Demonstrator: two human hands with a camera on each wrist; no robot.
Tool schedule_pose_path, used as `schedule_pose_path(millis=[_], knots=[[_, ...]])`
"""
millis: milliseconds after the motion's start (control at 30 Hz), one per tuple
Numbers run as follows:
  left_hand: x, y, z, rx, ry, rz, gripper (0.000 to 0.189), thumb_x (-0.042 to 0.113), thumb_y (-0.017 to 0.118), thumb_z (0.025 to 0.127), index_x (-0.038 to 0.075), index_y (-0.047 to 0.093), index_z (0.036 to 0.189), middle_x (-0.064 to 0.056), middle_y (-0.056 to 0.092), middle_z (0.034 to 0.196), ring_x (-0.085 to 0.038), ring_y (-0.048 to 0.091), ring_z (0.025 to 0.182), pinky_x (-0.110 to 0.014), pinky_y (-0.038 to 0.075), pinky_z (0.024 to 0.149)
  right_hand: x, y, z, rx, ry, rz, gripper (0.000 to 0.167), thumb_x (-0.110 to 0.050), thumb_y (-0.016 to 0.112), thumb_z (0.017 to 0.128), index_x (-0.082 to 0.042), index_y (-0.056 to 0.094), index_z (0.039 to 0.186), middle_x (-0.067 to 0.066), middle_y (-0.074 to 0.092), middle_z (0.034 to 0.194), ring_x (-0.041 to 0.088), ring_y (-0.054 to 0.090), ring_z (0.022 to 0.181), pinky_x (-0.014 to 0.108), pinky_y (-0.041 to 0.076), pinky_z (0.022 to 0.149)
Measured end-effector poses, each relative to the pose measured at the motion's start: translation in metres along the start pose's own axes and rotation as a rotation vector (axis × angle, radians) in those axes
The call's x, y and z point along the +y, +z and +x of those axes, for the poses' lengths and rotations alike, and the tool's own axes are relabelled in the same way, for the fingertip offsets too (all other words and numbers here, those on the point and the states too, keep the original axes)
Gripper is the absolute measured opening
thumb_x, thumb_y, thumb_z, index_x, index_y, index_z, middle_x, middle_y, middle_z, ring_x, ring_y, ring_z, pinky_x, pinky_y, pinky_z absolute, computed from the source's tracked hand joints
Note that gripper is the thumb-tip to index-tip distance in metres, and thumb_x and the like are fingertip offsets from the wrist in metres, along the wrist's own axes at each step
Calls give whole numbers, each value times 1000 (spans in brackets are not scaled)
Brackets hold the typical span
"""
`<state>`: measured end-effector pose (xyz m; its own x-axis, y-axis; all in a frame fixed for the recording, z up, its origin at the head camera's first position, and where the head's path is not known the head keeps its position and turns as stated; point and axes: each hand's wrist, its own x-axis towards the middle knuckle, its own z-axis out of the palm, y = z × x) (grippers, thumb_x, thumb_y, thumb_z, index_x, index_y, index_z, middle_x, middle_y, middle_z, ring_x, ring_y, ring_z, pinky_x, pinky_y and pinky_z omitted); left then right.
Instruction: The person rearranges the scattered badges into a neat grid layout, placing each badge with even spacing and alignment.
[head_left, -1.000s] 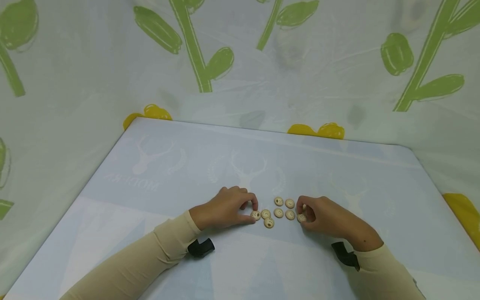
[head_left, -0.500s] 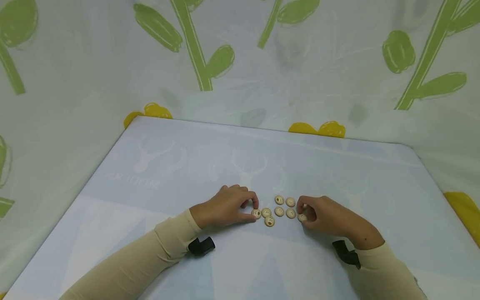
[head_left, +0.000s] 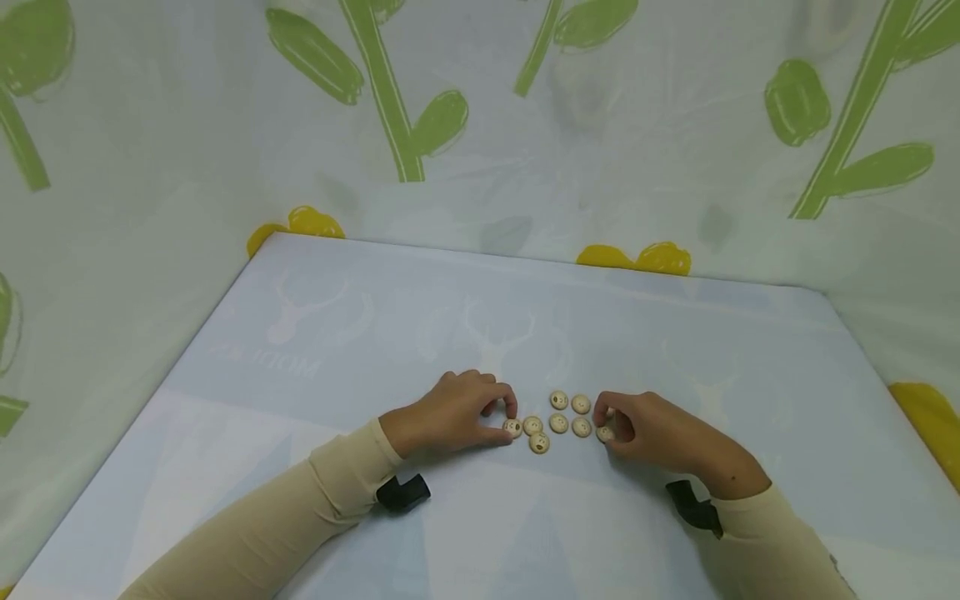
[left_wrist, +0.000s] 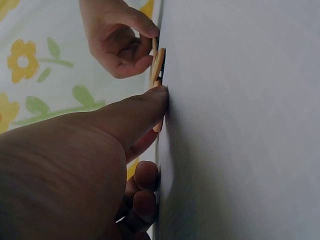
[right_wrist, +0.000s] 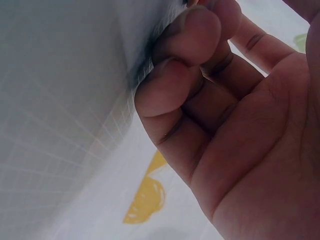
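Note:
Small round wooden discs with dark face-like marks lie in a cluster mid-table in the head view. My left hand pinches the leftmost disc between thumb and index finger, at its edges. At the other end, my right hand has thumb and forefinger around the rightmost disc, partly covered by those fingers. Between the hands lie several more, including a front disc against another disc. The left wrist view shows the thumb at a disc edge. Curled fingers fill the right wrist view.
The table wears a pale blue cover with deer prints. Behind it hangs a white curtain with green leaves and yellow flowers. A black wrist strap mount sits under the left sleeve, another mount under the right.

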<state>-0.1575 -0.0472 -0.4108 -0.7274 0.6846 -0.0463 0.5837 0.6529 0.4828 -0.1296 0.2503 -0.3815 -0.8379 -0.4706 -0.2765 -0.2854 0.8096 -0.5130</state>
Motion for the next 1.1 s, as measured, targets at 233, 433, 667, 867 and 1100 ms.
schedule_pose_path(millis=[233, 433, 667, 867, 1100], knots=[[0, 0, -1, 11, 1, -14, 21, 42, 77, 86, 31, 65, 100, 10, 51, 80, -9, 47, 82, -34, 33, 75, -1, -1, -1, 22, -5, -18, 22, -4, 69, 85, -18, 62, 101, -6, 50, 68, 5, 46, 62, 22, 40, 54], [0, 1, -1, -4, -1, -22, 21, 42, 77, 86, 31, 66, 100, 10, 51, 79, -9, 47, 82, -34, 33, 74, -2, -1, -2, 17, 11, -12, 20, -8, 72, 87, -18, 62, 101, -5, 49, 69, 6, 46, 62, 22, 39, 54], [0, 1, -1, 12, 6, -14, 22, 42, 77, 86, 30, 66, 100, 9, 51, 79, -9, 47, 80, -34, 34, 74, -10, -3, -1, 84, 28, -55, 18, -13, 74, 88, -17, 64, 103, -5, 51, 70, 8, 47, 63, 23, 41, 55], [0, 2, -1, -7, -5, -20, 21, 42, 77, 86, 31, 66, 100, 10, 50, 79, -9, 47, 81, -33, 33, 75, -19, -1, 0, 130, 0, -43, 15, -11, 71, 90, -16, 68, 103, -6, 57, 78, 9, 50, 70, 23, 45, 58], [-1, 1, -1, 5, 5, -8, 21, 42, 77, 86, 31, 66, 100, 10, 50, 79, -9, 47, 80, -33, 33, 74, -29, 3, 1, 172, -13, -75, 16, -17, 75, 89, -17, 71, 105, -8, 58, 81, 8, 50, 68, 21, 46, 59]])
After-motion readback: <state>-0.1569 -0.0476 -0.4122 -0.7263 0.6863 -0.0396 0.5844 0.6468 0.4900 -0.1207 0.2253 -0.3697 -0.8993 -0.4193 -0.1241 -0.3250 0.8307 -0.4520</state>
